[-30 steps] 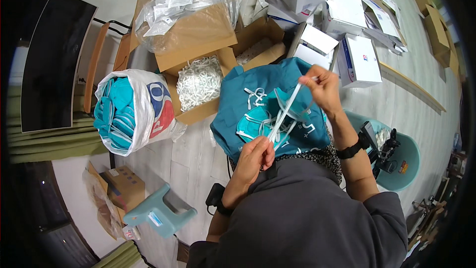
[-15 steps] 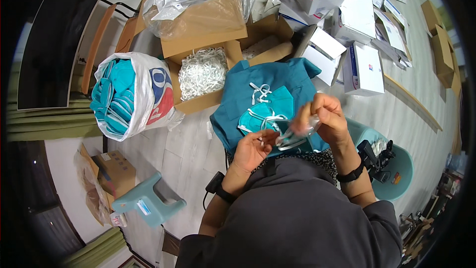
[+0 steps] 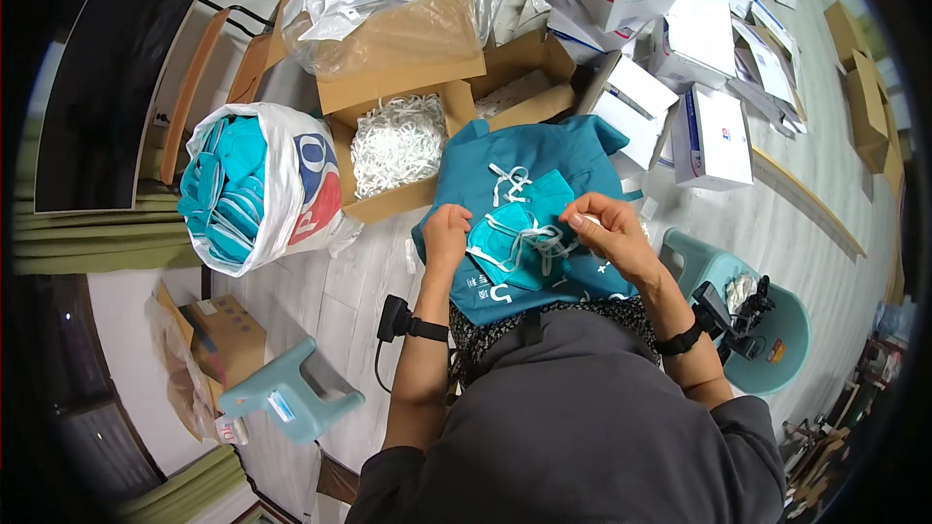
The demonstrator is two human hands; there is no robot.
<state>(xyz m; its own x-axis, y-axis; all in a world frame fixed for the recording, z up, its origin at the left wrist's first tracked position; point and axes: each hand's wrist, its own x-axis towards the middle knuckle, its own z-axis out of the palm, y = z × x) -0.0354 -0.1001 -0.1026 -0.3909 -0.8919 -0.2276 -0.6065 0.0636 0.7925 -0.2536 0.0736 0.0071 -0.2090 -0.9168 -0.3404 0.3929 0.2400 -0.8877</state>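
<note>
Apparently, strap-handling on the turquoise masks is the step in hand; the next move likely calls for a light pinch on their white straps. At least two masks lie between two grips: left hand curled, right hand half-bent, whether grasping anything I cannot tell.

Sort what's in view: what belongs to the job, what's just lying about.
Likely the job:
teal masks on the lap, between both hands
their white straps
teal cloth beneath
Probably white strips in the carton, white bag of masks

Apparently lying about:
plastic stool
dark screen
white boxes
</note>
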